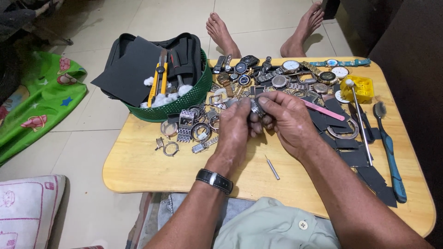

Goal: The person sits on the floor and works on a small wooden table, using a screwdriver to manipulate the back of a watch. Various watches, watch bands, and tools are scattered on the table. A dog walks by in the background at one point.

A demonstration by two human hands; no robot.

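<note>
Over the middle of a low wooden table, both my hands hold a small silver watch case. My left hand, with a black strap at its wrist, pinches the case from the left. My right hand grips it from the right with thumb and fingers. Just beyond my hands lies a heap of watches and watch parts. Silver cases, rings and a metal band lie to the left. A thin metal pin rests on the table below my hands.
A green basket at the table's back left holds a black pouch, a yellow cutter and cotton. On the right lie a yellow box, a pink file, a rod, a blue toothbrush and dark sandpaper pieces. My bare feet rest beyond the table.
</note>
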